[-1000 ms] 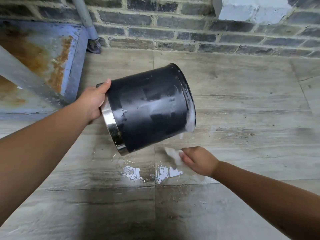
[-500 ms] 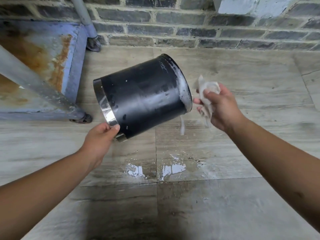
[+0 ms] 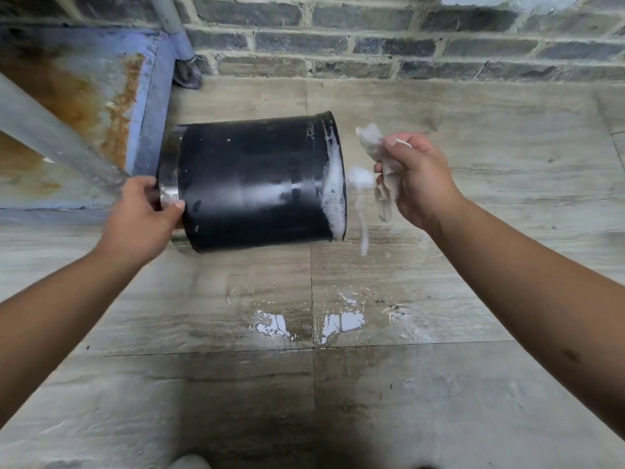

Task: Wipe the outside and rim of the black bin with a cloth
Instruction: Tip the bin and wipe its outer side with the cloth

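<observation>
The black bin (image 3: 250, 184) is held on its side above the floor, its silver rim to the left and its base to the right. White suds cover the base edge and drip off it. My left hand (image 3: 142, 214) grips the silver rim (image 3: 168, 184). My right hand (image 3: 417, 177) is closed on a crumpled wet grey cloth (image 3: 378, 164), held just right of the sudsy base and apart from it. The bin's opening faces away to the left and is hidden.
A puddle (image 3: 307, 324) lies on the tiled floor below the bin. A rusty blue metal frame (image 3: 101, 106) with a grey leg stands at the left. A brick wall (image 3: 372, 38) runs along the back. The toe of a shoe (image 3: 189, 462) shows at the bottom edge.
The bin has levelled out to lie more horizontal. My left hand slid up along the silver rim. My right hand rose from the floor with the cloth and now stays beside the base.
</observation>
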Demonstrator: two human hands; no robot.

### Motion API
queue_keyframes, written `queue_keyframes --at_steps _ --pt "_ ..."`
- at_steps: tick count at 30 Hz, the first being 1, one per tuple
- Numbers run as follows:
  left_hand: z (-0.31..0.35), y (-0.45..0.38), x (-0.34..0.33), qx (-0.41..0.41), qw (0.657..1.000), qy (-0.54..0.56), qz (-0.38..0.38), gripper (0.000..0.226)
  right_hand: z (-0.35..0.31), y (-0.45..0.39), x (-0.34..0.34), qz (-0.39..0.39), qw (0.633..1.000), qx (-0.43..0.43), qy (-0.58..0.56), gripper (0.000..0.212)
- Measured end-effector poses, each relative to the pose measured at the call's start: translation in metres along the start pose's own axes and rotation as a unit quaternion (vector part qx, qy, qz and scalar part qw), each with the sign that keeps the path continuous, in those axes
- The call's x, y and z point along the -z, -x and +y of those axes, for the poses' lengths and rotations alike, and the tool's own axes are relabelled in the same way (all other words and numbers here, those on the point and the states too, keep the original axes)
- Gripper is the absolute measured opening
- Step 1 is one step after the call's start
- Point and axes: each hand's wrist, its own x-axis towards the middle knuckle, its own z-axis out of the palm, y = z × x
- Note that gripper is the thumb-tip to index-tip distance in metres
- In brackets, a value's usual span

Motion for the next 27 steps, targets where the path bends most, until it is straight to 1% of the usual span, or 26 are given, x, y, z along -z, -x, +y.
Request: queue_keyframes --at_steps 1,2,3,4,5,7,8,9,10,12,13,16,19,22,23,24,25,26,27 --pt "0.010 0.004 -0.006 -0.085 0.994 -0.049 0.049 0.039 0.001 -0.003 -0.005 -0.010 1.000 0.005 0.021 0.013" --pt "0.023 0.010 -0.015 -0.196 0.971 -0.114 0.078 0.048 0.001 -0.007 -0.011 -0.017 0.998 0.019 0.055 0.013" --pt "0.038 0.014 -0.027 -0.296 0.935 -0.176 0.085 0.052 0.002 -0.012 -0.018 -0.019 0.994 0.042 0.097 0.015" --pt "0.053 0.015 -0.040 -0.361 0.902 -0.229 0.063 0.055 0.003 -0.017 -0.026 -0.016 0.986 0.071 0.149 0.018" --pt "0.066 0.013 -0.054 -0.380 0.884 -0.273 0.022 0.057 0.004 -0.022 -0.034 -0.012 0.974 0.100 0.201 0.020" --pt "0.085 0.006 -0.078 -0.331 0.878 -0.341 -0.050 0.059 0.008 -0.030 -0.048 -0.027 0.949 0.137 0.284 0.021" --pt "0.085 0.001 -0.086 -0.312 0.877 -0.360 -0.057 0.059 0.011 -0.032 -0.051 -0.051 0.935 0.151 0.317 0.020" --pt "0.082 -0.004 -0.091 -0.310 0.874 -0.371 -0.054 0.059 0.015 -0.034 -0.053 -0.083 0.913 0.175 0.360 0.019" --pt "0.080 -0.010 -0.092 -0.316 0.870 -0.375 -0.055 0.058 0.019 -0.035 -0.053 -0.110 0.877 0.202 0.421 0.019" --pt "0.080 -0.022 -0.090 -0.326 0.870 -0.364 -0.071 0.058 0.026 -0.035 -0.051 -0.160 0.790 0.264 0.530 0.022" --pt "0.081 -0.029 -0.089 -0.325 0.872 -0.358 -0.077 0.060 0.028 -0.034 -0.049 -0.174 0.764 0.284 0.553 0.024" --pt "0.088 -0.051 -0.090 -0.315 0.880 -0.345 -0.086 0.062 0.034 -0.027 -0.036 -0.191 0.715 0.335 0.583 0.029" --pt "0.092 -0.065 -0.086 -0.319 0.881 -0.335 -0.103 0.059 0.047 -0.010 -0.016 -0.254 0.648 0.398 0.598 0.035" --pt "0.093 -0.073 -0.083 -0.319 0.882 -0.329 -0.109 0.059 0.075 0.016 0.001 -0.311 0.569 0.435 0.625 0.040" --pt "0.094 -0.074 -0.083 -0.319 0.882 -0.327 -0.113 0.059 0.090 0.027 0.010 -0.337 0.547 0.408 0.648 0.040" --pt "0.096 -0.076 -0.083 -0.317 0.883 -0.326 -0.116 0.059 0.103 0.038 0.020 -0.364 0.524 0.359 0.681 0.038" --pt "0.098 -0.078 -0.082 -0.316 0.883 -0.327 -0.119 0.059 0.114 0.049 0.030 -0.393 0.507 0.292 0.709 0.034" --pt "0.098 -0.080 -0.082 -0.316 0.882 -0.328 -0.120 0.059 0.125 0.060 0.040 -0.430 0.493 0.242 0.717 0.033" --pt "0.099 -0.082 -0.081 -0.317 0.881 -0.331 -0.121 0.059 0.132 0.071 0.046 -0.460 0.484 0.217 0.712 0.033"
